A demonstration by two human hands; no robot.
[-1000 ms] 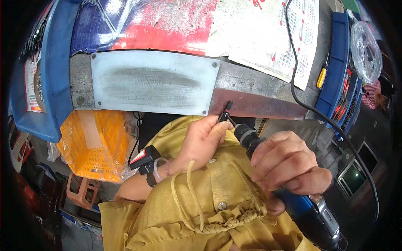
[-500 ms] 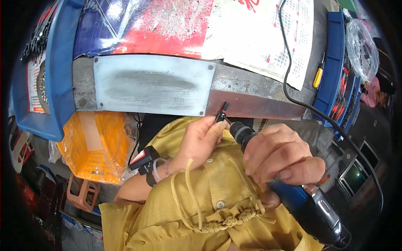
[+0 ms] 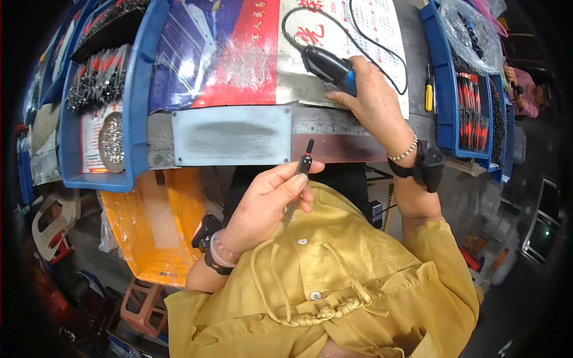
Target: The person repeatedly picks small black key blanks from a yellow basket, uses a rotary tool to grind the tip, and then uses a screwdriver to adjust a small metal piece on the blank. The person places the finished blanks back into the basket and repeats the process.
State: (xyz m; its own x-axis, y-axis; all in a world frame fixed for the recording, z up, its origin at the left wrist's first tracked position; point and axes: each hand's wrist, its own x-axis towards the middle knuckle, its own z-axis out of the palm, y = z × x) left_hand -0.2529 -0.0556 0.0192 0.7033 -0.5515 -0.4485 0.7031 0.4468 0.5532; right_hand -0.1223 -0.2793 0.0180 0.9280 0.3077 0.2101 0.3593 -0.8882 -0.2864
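Metal tool tip-up, slightly tilted

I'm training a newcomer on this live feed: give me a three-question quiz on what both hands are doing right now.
1. True or false: the right hand rests on the benchtop gripping the blue rotary tool.
2. What does the left hand hold? A) a yellow screwdriver B) a thin metal piece with a black tip C) a plastic bag
3. What colour is the crate under the bench?

Key: 1 true; 2 B, the thin metal piece; 3 orange.
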